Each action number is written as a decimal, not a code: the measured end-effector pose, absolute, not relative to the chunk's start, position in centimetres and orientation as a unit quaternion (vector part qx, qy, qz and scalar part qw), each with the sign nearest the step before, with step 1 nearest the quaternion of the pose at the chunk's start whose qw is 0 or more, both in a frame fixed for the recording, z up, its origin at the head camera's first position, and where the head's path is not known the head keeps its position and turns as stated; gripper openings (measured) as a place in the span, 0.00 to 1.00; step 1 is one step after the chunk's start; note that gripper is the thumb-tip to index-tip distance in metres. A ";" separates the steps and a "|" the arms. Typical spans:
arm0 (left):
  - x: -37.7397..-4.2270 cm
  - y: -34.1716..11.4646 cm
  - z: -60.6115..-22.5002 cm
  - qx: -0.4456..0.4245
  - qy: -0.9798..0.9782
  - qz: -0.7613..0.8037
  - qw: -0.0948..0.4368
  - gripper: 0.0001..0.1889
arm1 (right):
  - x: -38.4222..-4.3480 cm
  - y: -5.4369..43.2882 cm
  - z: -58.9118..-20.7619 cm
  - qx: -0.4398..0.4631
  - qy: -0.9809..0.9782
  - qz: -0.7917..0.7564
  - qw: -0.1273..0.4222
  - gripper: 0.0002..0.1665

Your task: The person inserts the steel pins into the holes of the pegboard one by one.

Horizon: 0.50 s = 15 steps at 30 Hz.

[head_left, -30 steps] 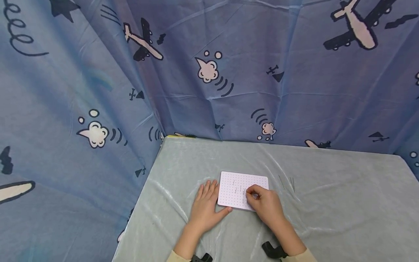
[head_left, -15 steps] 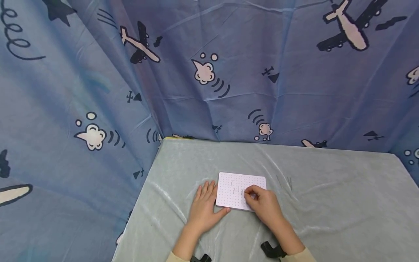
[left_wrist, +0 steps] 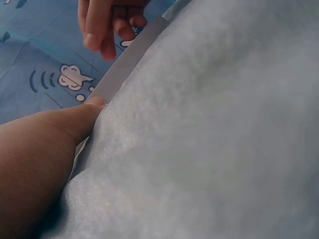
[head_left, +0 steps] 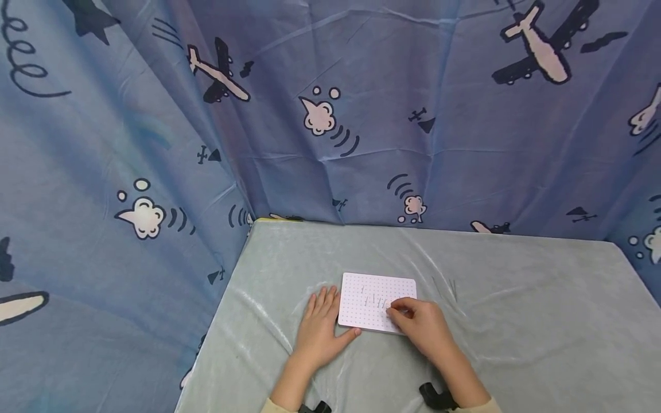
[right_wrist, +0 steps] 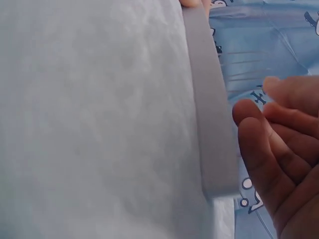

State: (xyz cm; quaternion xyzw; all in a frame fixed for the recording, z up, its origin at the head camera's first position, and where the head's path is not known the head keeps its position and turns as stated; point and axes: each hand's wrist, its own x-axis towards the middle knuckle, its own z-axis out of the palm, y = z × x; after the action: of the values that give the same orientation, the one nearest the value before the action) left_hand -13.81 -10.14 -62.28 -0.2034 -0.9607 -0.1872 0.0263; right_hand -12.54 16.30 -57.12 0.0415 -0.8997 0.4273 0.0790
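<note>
A white board [head_left: 356, 315] with a grid of small holes lies on the cloth-covered table. Several thin metal pins [head_left: 378, 302] stand in its middle. My left hand [head_left: 321, 332] rests with straight fingers along the board's left edge, its thumb [left_wrist: 92, 102] touching the front edge. Over the right part of the board hovers my right hand [head_left: 420, 321], fingers bent, just right of the pins. In the right wrist view, gaps show between its fingertips [right_wrist: 253, 132], and I see nothing held there. More thin pins [head_left: 454, 291] lie on the cloth right of the board.
A pale grey-green cloth [head_left: 516, 321] with creases covers the table. Behind and to the left hangs a blue curtain [head_left: 361, 115] printed with planes and clouds. A black wrist mount [head_left: 436, 397] sits at my right wrist, and another [head_left: 316, 408] at my left.
My right hand has drawn slightly right from the pins, and a pin its fingertips partly covered now stands free in the board. The left hand keeps its place beside the board.
</note>
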 end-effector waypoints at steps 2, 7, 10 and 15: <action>-13.8 -10.2 -62.2 -0.204 -0.960 -0.188 0.034 0.53 | -12.5 16.6 -56.9 0.038 -0.898 0.431 0.081 0.04; -13.8 -10.2 -62.1 -0.206 -0.958 -0.193 0.040 0.53 | -12.6 17.8 -56.3 0.026 -0.895 0.422 0.141 0.07; -13.8 -10.1 -62.2 -0.205 -0.959 -0.195 0.032 0.53 | -12.7 18.9 -56.1 0.001 -0.894 0.409 0.182 0.09; -13.8 -10.1 -62.2 -0.203 -0.958 -0.200 0.021 0.54 | -13.1 21.1 -56.3 -0.055 -0.894 0.396 0.202 0.13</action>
State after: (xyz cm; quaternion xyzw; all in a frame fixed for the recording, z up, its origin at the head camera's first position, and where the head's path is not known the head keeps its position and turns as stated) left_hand -13.81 -10.14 -62.23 -0.2028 -0.9584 -0.1999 0.0207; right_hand -13.13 21.13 -56.30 -0.0551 -0.8940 0.3963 0.2017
